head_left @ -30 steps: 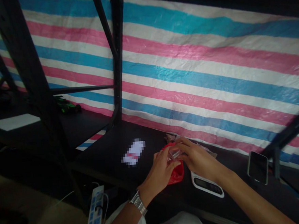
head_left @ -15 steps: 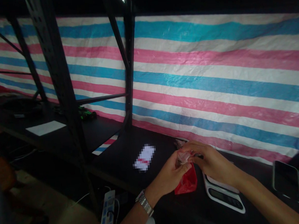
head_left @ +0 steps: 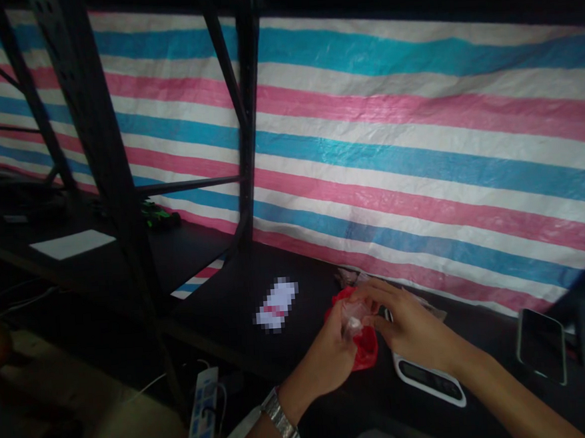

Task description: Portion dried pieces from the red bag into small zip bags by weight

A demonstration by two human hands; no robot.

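My left hand (head_left: 331, 346), with a metal watch (head_left: 279, 415) on its wrist, is closed on a small clear plastic bag (head_left: 353, 310). My right hand (head_left: 397, 318) pinches the same bag from the other side, its fingertips close to the left ones. Something whitish shows in the bag, too blurred to name. Directly beneath both hands lies a red plastic bag (head_left: 366, 350), partly covered by them. A white kitchen scale (head_left: 428, 379) with a dark display sits on the black shelf under my right forearm, its upper part hidden.
A phone (head_left: 540, 347) lies at the right. Left of my hands is a blurred-out white paper (head_left: 277, 305). A power strip (head_left: 202, 412) hangs below the shelf edge. Black rack posts (head_left: 248, 115) stand before striped sheeting (head_left: 393, 152). A green toy car (head_left: 159, 215) rests farther left.
The whole view has shifted slightly. Both hands still hold the clear bag. More of the red bag now shows above and around my left fingers.
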